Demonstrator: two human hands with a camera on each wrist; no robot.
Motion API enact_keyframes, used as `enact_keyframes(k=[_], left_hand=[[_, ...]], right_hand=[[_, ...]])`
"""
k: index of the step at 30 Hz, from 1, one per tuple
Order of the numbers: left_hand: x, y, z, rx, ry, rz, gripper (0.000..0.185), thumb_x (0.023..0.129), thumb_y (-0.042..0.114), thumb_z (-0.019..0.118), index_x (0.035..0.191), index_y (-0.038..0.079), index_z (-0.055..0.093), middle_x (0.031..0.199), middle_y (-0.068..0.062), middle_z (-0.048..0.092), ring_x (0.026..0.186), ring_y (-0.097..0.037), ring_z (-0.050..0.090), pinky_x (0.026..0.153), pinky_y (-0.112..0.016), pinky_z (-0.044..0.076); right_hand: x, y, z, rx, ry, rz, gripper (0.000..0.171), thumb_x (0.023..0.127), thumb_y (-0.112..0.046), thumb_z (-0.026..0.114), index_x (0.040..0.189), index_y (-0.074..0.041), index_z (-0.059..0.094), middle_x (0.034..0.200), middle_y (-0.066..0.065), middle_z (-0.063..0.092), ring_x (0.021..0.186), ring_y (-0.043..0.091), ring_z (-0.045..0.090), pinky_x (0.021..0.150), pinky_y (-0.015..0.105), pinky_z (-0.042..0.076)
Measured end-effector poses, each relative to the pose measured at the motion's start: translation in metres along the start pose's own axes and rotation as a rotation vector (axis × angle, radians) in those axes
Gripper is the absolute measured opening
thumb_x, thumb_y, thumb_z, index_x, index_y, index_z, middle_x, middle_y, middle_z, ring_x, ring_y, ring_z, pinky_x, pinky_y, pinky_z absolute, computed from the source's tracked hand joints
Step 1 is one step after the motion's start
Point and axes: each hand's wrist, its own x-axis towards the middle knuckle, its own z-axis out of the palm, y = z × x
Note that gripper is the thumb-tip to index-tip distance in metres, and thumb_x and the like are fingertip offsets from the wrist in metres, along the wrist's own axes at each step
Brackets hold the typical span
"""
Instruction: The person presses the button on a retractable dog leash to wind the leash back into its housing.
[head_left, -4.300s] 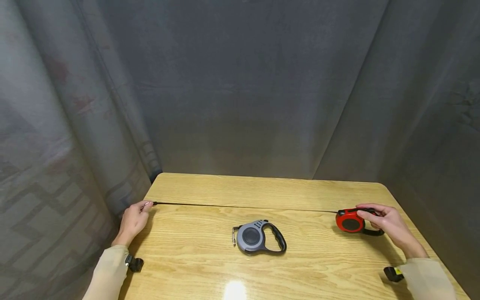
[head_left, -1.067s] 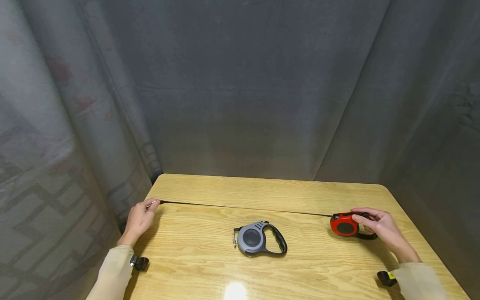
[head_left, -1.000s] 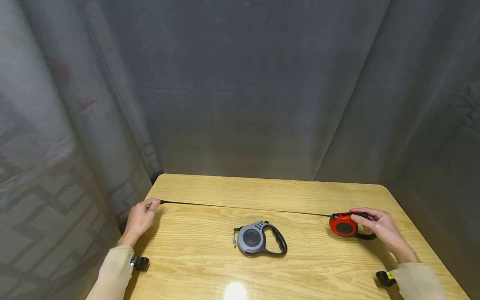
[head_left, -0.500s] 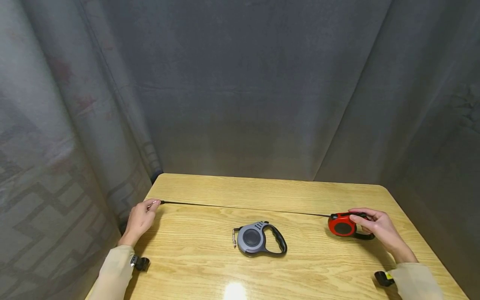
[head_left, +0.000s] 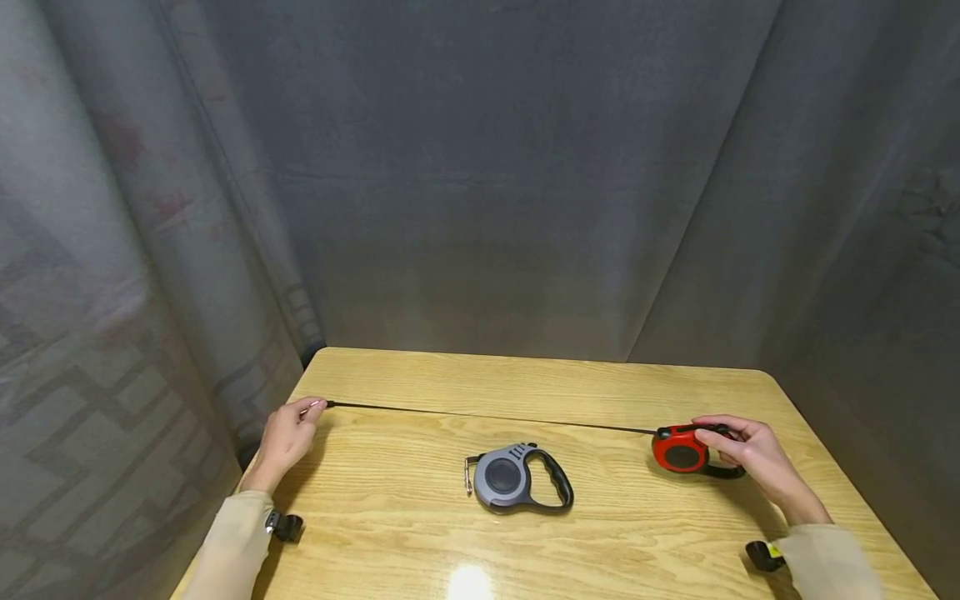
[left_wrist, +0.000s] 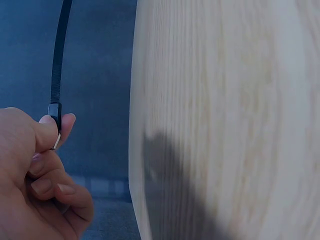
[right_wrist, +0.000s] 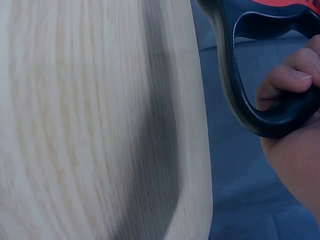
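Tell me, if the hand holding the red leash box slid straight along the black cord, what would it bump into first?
Probably the left hand. The right hand grips the red leash, whose cord runs across the table to it. The grey leash lies nearer the person, seemingly clear of that line.

We count two retractable leashes on one wooden table [head_left: 615, 533]: a red leash [head_left: 681, 450] and a grey leash [head_left: 517, 477]. One black cord [head_left: 487, 415] is drawn out. Two hands show, the left hand [head_left: 285, 440] and the right hand [head_left: 750, 454]. We see two small black wrist devices, one [head_left: 287, 526] by the left sleeve and what seems a second [head_left: 761, 555] by the right.
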Motion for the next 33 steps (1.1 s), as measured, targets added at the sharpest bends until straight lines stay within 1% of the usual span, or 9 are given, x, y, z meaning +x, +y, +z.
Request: enact_keyframes(k=[4, 8, 12, 15, 18, 22, 23, 28, 33], left_hand=[[0.0, 0.001, 0.0, 0.001, -0.003, -0.001, 0.035, 0.113, 0.023, 0.052, 0.124, -0.001, 0.075, 0.111, -0.021, 0.078, 0.099, -0.035, 0.07, 0.086, -0.048, 0.053], [-0.001, 0.002, 0.0, 0.0, -0.007, -0.002, 0.035, 0.113, 0.024, 0.052, 0.124, 0.0, 0.075, 0.108, -0.02, 0.078, 0.096, -0.033, 0.069, 0.085, -0.047, 0.052], [-0.001, 0.004, 0.001, -0.005, -0.001, 0.009, 0.035, 0.113, 0.024, 0.053, 0.125, 0.001, 0.076, 0.113, -0.02, 0.078, 0.102, -0.036, 0.072, 0.089, -0.051, 0.054], [0.0, 0.006, 0.001, -0.012, 0.002, 0.018, 0.034, 0.113, 0.023, 0.053, 0.125, 0.0, 0.075, 0.119, -0.022, 0.077, 0.109, -0.041, 0.073, 0.093, -0.057, 0.055], [0.0, 0.006, 0.002, -0.019, 0.0, 0.022, 0.035, 0.113, 0.023, 0.052, 0.126, 0.0, 0.075, 0.122, -0.023, 0.076, 0.113, -0.043, 0.072, 0.095, -0.059, 0.054], [0.001, 0.008, 0.002, -0.013, 0.004, 0.03, 0.035, 0.113, 0.023, 0.052, 0.125, 0.0, 0.075, 0.12, -0.023, 0.077, 0.109, -0.041, 0.072, 0.092, -0.057, 0.055], [0.0, 0.008, 0.003, -0.011, 0.005, 0.03, 0.034, 0.113, 0.023, 0.052, 0.125, 0.0, 0.075, 0.119, -0.022, 0.077, 0.108, -0.041, 0.072, 0.091, -0.056, 0.055], [-0.001, 0.011, 0.004, -0.014, 0.004, 0.032, 0.031, 0.112, 0.021, 0.055, 0.122, 0.0, 0.076, 0.118, -0.021, 0.078, 0.106, -0.038, 0.072, 0.089, -0.052, 0.055], [0.0, 0.013, 0.006, -0.014, -0.007, 0.034, 0.031, 0.112, 0.022, 0.057, 0.122, 0.0, 0.077, 0.111, -0.019, 0.079, 0.091, -0.028, 0.069, 0.083, -0.044, 0.054]], right_hand=[[0.001, 0.002, -0.001, 0.022, 0.0, -0.001, 0.028, 0.102, -0.001, 0.067, 0.115, -0.021, 0.081, 0.077, -0.012, 0.061, 0.056, 0.019, 0.04, 0.053, 0.039, 0.028], [0.0, 0.001, -0.001, 0.013, -0.002, -0.009, 0.025, 0.102, -0.001, 0.067, 0.116, -0.018, 0.081, 0.078, -0.012, 0.062, 0.056, 0.019, 0.04, 0.053, 0.038, 0.029], [-0.001, -0.002, -0.001, -0.019, -0.003, -0.011, 0.02, 0.102, -0.005, 0.069, 0.119, -0.01, 0.079, 0.078, -0.011, 0.061, 0.056, 0.019, 0.042, 0.052, 0.036, 0.033], [-0.001, -0.003, 0.0, -0.018, -0.002, -0.01, 0.02, 0.102, -0.005, 0.069, 0.119, -0.008, 0.079, 0.077, -0.01, 0.06, 0.056, 0.022, 0.041, 0.052, 0.038, 0.032], [0.0, -0.003, 0.0, -0.005, -0.009, -0.017, 0.02, 0.103, -0.005, 0.069, 0.118, -0.011, 0.079, 0.077, -0.011, 0.059, 0.056, 0.024, 0.038, 0.053, 0.04, 0.029], [0.0, -0.003, 0.001, 0.0, -0.013, -0.021, 0.02, 0.102, -0.004, 0.069, 0.118, -0.01, 0.079, 0.077, -0.012, 0.06, 0.056, 0.023, 0.039, 0.053, 0.04, 0.029], [-0.001, -0.004, 0.001, 0.0, -0.013, -0.02, 0.019, 0.102, -0.005, 0.069, 0.119, -0.008, 0.079, 0.078, -0.012, 0.06, 0.056, 0.023, 0.039, 0.052, 0.04, 0.03], [-0.001, -0.004, 0.002, -0.015, -0.019, -0.022, 0.019, 0.102, -0.005, 0.069, 0.119, -0.004, 0.078, 0.077, -0.012, 0.06, 0.055, 0.019, 0.04, 0.052, 0.038, 0.032], [-0.001, -0.005, 0.004, -0.017, -0.025, -0.025, 0.019, 0.102, -0.005, 0.07, 0.12, -0.001, 0.076, 0.077, -0.012, 0.06, 0.055, 0.018, 0.041, 0.051, 0.038, 0.032]])
